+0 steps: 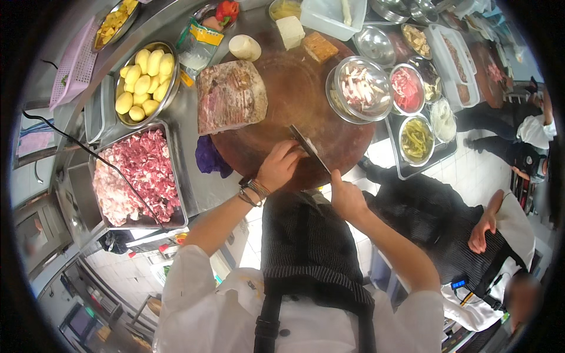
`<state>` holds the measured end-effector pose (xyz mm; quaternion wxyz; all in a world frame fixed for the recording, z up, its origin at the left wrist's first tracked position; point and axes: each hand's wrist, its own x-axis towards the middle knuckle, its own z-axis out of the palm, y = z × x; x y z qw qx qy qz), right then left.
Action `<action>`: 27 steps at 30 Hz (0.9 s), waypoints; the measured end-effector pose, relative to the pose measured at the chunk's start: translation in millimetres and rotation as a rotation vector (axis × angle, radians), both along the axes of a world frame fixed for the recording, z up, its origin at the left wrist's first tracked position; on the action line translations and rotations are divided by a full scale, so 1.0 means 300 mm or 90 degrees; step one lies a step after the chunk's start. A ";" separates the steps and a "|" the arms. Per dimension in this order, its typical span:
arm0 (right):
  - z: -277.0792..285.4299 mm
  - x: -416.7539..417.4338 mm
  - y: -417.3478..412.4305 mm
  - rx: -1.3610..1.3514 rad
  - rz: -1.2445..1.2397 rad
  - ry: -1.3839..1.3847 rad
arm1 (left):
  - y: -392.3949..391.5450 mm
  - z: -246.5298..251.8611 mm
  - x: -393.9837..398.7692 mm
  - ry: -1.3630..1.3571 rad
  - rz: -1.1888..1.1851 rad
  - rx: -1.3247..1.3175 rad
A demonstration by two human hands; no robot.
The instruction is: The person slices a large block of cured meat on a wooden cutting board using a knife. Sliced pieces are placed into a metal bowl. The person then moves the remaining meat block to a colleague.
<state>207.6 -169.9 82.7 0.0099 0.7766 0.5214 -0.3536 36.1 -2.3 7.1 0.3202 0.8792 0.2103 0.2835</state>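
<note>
My right hand (348,197) grips the handle end of a cleaver (310,150), its blade seen nearly edge-on over a round wooden chopping block (293,95). Beside the blade, my left hand (279,167) has bent fingers on a small pale piece of food (302,152), mostly hidden by the fingers and blade. A large block of reddish-brown, pale-streaked meat (231,97) rests at the block's left side. Toward the far edge are a peeled white root piece (245,47), a white tofu-like block (290,32) and a browned block (320,47).
Metal bowls, one with pale pink strips (358,86), overlap the chopping block's right edge. Left are a bowl of peeled potatoes (148,81), a tray of cut meat (141,172) and a dark cable (119,170) across it. A co-worker (441,229) stands close at right.
</note>
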 end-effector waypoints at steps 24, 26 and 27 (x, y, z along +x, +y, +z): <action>0.030 -0.007 0.045 -0.087 0.066 -0.004 | 0.035 -0.001 -0.021 0.024 -0.047 0.025; 0.064 0.026 0.081 -0.109 0.051 0.009 | 0.038 0.010 -0.018 0.027 -0.059 -0.005; 0.100 0.027 0.083 -0.110 0.064 0.001 | 0.033 0.002 -0.020 0.029 -0.053 -0.012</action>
